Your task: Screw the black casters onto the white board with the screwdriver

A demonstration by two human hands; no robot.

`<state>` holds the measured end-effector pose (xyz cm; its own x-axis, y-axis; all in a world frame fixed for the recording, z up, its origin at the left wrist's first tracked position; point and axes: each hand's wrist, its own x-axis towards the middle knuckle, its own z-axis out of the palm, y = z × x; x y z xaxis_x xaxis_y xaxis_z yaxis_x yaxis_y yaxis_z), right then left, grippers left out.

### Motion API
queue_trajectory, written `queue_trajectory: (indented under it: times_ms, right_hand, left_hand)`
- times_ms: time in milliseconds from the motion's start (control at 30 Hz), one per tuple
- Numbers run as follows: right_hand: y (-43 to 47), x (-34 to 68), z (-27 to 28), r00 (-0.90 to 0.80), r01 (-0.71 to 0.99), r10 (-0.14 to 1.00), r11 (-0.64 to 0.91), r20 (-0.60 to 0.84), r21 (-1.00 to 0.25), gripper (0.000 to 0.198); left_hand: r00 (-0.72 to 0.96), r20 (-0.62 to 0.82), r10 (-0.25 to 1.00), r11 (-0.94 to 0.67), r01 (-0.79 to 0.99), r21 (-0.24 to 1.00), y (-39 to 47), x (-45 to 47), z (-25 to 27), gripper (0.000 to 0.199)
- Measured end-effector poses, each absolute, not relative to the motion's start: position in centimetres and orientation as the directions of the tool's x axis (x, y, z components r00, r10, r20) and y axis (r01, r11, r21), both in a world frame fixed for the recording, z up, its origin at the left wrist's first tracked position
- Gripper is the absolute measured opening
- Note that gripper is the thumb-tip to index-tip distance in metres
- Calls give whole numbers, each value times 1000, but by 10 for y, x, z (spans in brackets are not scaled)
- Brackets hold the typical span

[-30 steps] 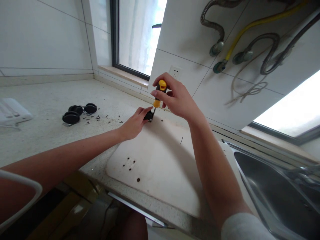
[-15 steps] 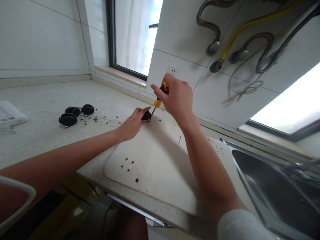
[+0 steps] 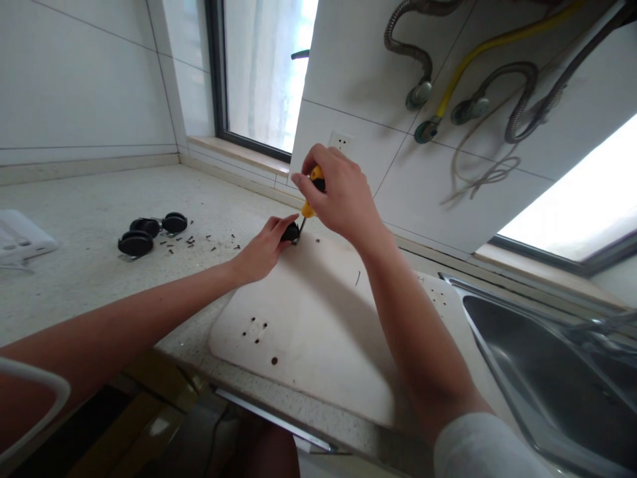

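My right hand [image 3: 338, 192] is wrapped round the yellow and black handle of a screwdriver [image 3: 308, 210]. Its shaft slants down to the base of a black caster wheel [image 3: 290, 232]. Fingers of my left hand [image 3: 263, 251] grip that caster at the far left corner of a white board [image 3: 318, 318]. The exact contact of the screwdriver's tip is too small to make out. Groups of screw holes [image 3: 255, 330] show at the board's near left and far right corners. A thin dark mark or pin [image 3: 357, 277] is on the board's surface.
Several loose screws [image 3: 190, 241] and more black casters [image 3: 136, 243] lie on the speckled counter [image 3: 99, 285] to the left. A white device [image 3: 24, 236] sits at the far left. A steel sink [image 3: 537, 372] borders the board on the right. Hoses [image 3: 462, 73] hang along the wall.
My right hand has shifted slightly left with the screwdriver, whose handle now stands a little more upright. My left hand stays on the caster. The camera view has moved slightly.
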<state>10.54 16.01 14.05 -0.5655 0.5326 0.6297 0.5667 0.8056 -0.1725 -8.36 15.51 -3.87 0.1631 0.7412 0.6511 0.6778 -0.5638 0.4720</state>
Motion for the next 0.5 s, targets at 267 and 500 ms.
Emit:
queue_trajectory:
  times_ms: [267, 500]
  right_hand:
    - [174, 114, 142, -388, 754, 660, 628, 644, -189, 22]
    - [159, 117, 148, -735, 389, 474, 881, 486, -271, 14]
  left_hand:
    - [178, 638, 749, -567, 671, 478, 154, -82, -37, 61]
    - [173, 643, 746, -560, 686, 464, 156, -84, -38, 63]
